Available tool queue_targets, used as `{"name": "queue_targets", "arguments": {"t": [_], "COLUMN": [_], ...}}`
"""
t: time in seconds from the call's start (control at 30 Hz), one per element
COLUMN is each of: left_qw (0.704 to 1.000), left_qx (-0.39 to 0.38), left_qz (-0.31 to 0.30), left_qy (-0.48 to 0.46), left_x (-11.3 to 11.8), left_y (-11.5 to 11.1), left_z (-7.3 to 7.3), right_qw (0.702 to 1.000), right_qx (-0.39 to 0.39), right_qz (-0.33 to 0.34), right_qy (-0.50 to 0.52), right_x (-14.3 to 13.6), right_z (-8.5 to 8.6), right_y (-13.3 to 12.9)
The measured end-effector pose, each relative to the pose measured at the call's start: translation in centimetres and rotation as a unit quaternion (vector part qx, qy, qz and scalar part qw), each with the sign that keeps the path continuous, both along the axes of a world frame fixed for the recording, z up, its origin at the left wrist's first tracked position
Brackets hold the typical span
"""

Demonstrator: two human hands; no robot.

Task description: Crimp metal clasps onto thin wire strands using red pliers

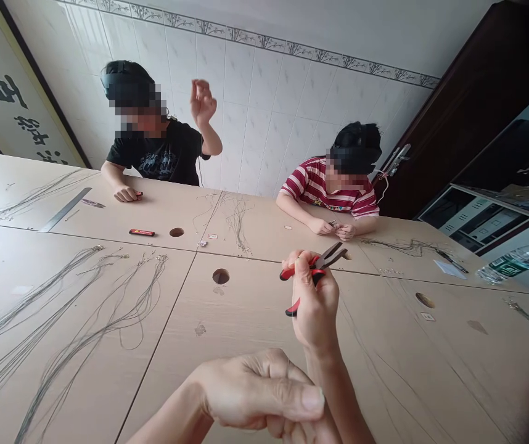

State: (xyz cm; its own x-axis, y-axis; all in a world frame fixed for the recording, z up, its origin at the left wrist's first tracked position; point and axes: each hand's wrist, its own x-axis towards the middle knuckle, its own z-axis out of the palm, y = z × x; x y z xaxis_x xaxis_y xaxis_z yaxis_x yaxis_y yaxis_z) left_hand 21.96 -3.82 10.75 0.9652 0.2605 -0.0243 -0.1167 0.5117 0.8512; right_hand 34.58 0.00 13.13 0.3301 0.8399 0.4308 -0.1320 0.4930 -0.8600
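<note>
My right hand (315, 308) is raised over the table and wrapped round a pair of pliers (324, 265) with red and black handles. The pliers' jaws point up and to the right, slightly apart. Thumb and forefinger of that hand also meet at the tips; whether something small is between them I cannot tell. Closer to me, my left hand (264, 391) is closed, its thumb pressed on the bent fingers. What it pinches, if anything, is too small to make out. Faint thin wires (375, 351) lie on the table to the right of my hands.
Bundles of thin dark wires (102, 327) stretch across the left of the table (176, 345). Across sit two people, one with a raised hand (203, 102). A steel ruler (65, 209), a red knife-like object (142, 232), cable holes (221, 276) and a water bottle (516, 262) are around.
</note>
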Motion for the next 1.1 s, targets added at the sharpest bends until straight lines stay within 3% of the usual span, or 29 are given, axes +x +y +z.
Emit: {"name": "queue_targets", "arguments": {"t": [0.17, 0.27, 0.33, 0.43, 0.5, 0.63, 0.8, 0.93, 1.03, 1.1], "left_qw": [0.998, 0.997, 0.996, 0.993, 0.989, 0.982, 0.977, 0.973, 0.966, 0.962], "left_qx": [0.063, 0.071, 0.076, 0.088, 0.095, 0.102, 0.098, 0.091, 0.112, 0.108], "left_qz": [0.002, -0.032, -0.038, -0.03, -0.028, -0.04, -0.027, -0.022, 0.042, 0.12], "left_qy": [0.016, -0.009, -0.033, -0.079, -0.111, -0.156, -0.189, -0.209, -0.227, -0.219], "left_x": [-0.5, -0.7, -0.9, -1.4, -1.9, -2.9, -3.1, -3.0, -3.4, -3.9], "left_y": [0.0, 0.1, 0.3, 0.6, 0.9, 1.5, 1.6, 1.6, 1.6, 1.6], "left_z": [1.2, 2.0, 2.3, 2.6, 2.8, 3.5, 3.7, 3.1, 3.4, 3.9], "right_qw": [0.999, 0.99, 0.961, 0.887, 0.85, 0.807, 0.802, 0.798, 0.801, 0.823], "right_qx": [0.002, -0.012, -0.043, -0.098, -0.111, -0.094, -0.096, -0.123, -0.142, -0.146], "right_qz": [-0.001, 0.079, 0.193, 0.343, 0.389, 0.445, 0.453, 0.433, 0.424, 0.408], "right_qy": [0.034, 0.117, 0.196, 0.293, 0.338, 0.376, 0.378, 0.401, 0.397, 0.367], "right_x": [-0.4, -0.4, -0.1, 0.9, 1.4, 1.7, 1.2, 0.7, -0.2, -1.1], "right_z": [0.2, 0.7, 1.3, 2.0, 2.3, 2.8, 2.6, 1.4, 0.1, -0.7], "right_y": [0.1, -0.2, -0.4, -0.8, -1.1, -1.3, -0.5, 0.7, 1.1, 1.0]}}
